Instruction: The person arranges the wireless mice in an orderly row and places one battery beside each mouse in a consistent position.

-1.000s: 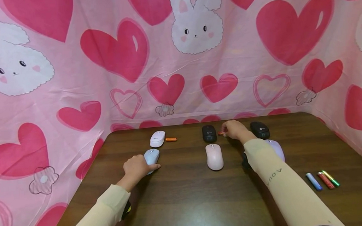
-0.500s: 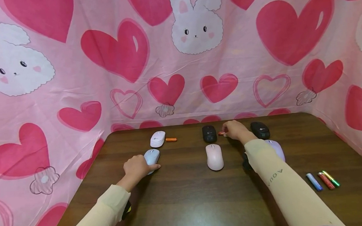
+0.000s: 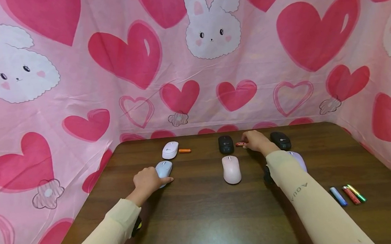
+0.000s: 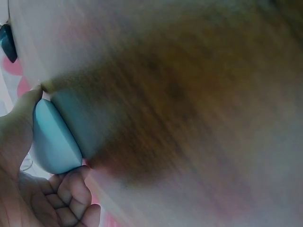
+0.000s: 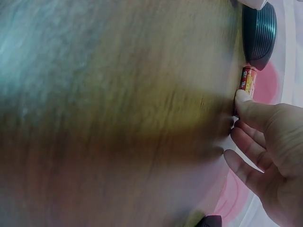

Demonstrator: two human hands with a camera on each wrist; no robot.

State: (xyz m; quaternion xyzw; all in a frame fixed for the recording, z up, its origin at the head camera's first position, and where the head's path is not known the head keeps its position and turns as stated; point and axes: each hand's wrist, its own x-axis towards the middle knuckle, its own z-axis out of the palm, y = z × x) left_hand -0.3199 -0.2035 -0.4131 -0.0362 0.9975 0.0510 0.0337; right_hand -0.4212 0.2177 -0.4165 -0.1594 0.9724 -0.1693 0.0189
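Observation:
My left hand (image 3: 147,181) grips a light blue computer mouse (image 3: 164,169) on the table, thumb along one side and fingers on the other. The left wrist view shows the same mouse (image 4: 56,139) between thumb and curled fingers. At the back of the table, my right hand (image 3: 254,140) pinches the right end of a red AA battery (image 3: 240,144) lying just right of a black mouse (image 3: 226,144). Up close, the thumb covers one end of the battery (image 5: 248,80); its printed other end points at the black mouse (image 5: 259,38).
Beside a white mouse (image 3: 170,150) lies an orange battery (image 3: 185,150). A pale pink mouse (image 3: 232,169) sits mid-table. Another black mouse (image 3: 280,140) and a lilac mouse (image 3: 298,160) stand by the right forearm. Blue (image 3: 338,196), red (image 3: 351,195) and green-gold (image 3: 356,193) batteries lie at right.
My right hand has shifted slightly right, so more of the red battery shows beside the black mouse. The left hand and its mouse have stayed put.

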